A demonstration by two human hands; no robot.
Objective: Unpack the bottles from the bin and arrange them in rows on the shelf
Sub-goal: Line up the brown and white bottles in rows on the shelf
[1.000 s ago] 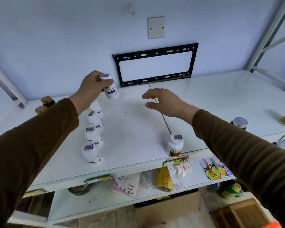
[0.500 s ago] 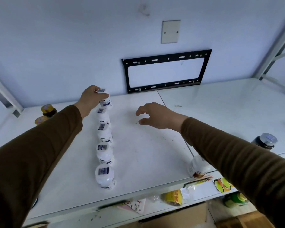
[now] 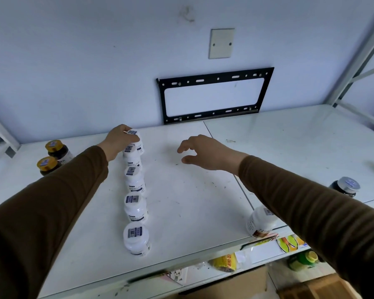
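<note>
While my left hand (image 3: 122, 139) grips the farthest white bottle (image 3: 136, 140) with fingers curled over its cap, that bottle stands at the far end of a single row on the white shelf (image 3: 192, 201), left of frame centre. Row count: five white bottles with barcode stickers on the caps, running from the held one down toward the lower centre of the frame, where the nearest bottle (image 3: 137, 238) stands close to the shelf's front edge. Neighbouring bottles in the row stand just beside one another. My right hand (image 3: 203, 153) hovers above the shelf at frame centre, fingers loosely curled, holding nothing. One further white bottle (image 3: 260, 223) stands at the front edge at lower right, partly hidden behind my right sleeve (image 3: 311, 212). Two amber jars (image 3: 52, 155) with yellow lids stand at the left. One dark jar (image 3: 344, 186) with a silver lid stands at the right. One black metal bracket (image 3: 214, 96) is fixed to the wall above the shelf
</note>
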